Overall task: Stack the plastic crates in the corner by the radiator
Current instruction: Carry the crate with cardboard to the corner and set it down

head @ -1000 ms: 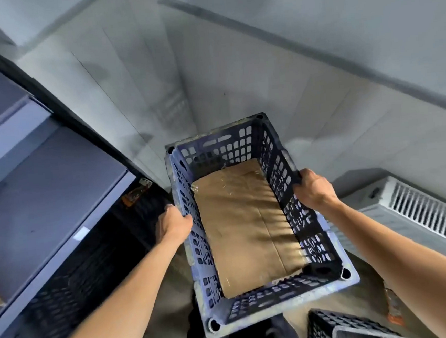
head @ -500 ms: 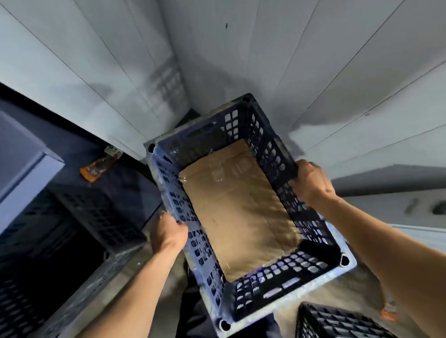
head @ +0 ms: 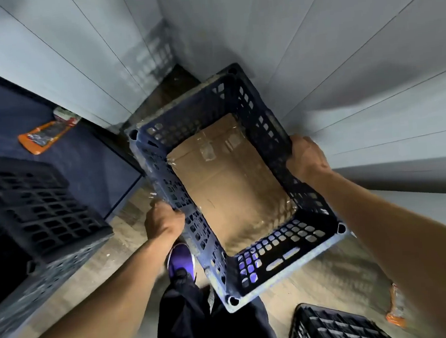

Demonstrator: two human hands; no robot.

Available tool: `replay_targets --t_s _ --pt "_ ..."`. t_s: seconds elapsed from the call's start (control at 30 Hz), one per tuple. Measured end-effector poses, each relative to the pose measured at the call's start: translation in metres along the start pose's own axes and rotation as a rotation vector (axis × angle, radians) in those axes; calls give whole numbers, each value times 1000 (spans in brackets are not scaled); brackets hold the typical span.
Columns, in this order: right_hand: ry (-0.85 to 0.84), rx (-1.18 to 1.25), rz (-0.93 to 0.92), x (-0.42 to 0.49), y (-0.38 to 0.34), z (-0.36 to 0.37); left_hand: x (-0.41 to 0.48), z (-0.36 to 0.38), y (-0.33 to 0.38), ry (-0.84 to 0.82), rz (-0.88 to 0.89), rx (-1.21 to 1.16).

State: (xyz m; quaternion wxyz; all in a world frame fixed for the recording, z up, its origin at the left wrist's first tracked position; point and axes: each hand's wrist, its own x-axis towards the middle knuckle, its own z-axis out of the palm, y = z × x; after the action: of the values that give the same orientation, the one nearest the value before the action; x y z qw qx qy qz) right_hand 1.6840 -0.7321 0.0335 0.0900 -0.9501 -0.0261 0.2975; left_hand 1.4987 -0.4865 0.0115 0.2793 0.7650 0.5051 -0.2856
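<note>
I hold a dark blue perforated plastic crate (head: 272, 261) with both hands, above the floor in front of the wall corner. A sheet of brown cardboard (head: 228, 187) lines its bottom. My left hand (head: 163, 221) grips the left long rim, and my right hand (head: 307, 156) grips the right long rim. The crate tilts slightly, its far end toward the corner. A black crate (head: 41, 209) stands at the left. Another black crate (head: 333, 325) shows at the bottom right. The radiator is not clearly visible.
White panelled walls (head: 94, 45) meet in a corner ahead. A dark blue surface (head: 82, 158) at the left carries an orange packet (head: 44, 133). Another orange packet (head: 394, 312) lies on the wooden floor at the right. My purple shoe (head: 181, 260) is below the crate.
The view has tipped downward, bringing the floor and my shoe into sight. The crate has moved lower and closer to the corner, with both hands still on its rims.
</note>
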Motion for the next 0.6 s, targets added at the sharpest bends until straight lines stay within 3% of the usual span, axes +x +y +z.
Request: replay_targets --t_s 0.4,0.6 --pt "-109 -10 -157 83 21 62 43 92 -9 -66 -74 -66" --pt "-57 -49 -162 98 23 75 48 105 -11 -79 1 -43"
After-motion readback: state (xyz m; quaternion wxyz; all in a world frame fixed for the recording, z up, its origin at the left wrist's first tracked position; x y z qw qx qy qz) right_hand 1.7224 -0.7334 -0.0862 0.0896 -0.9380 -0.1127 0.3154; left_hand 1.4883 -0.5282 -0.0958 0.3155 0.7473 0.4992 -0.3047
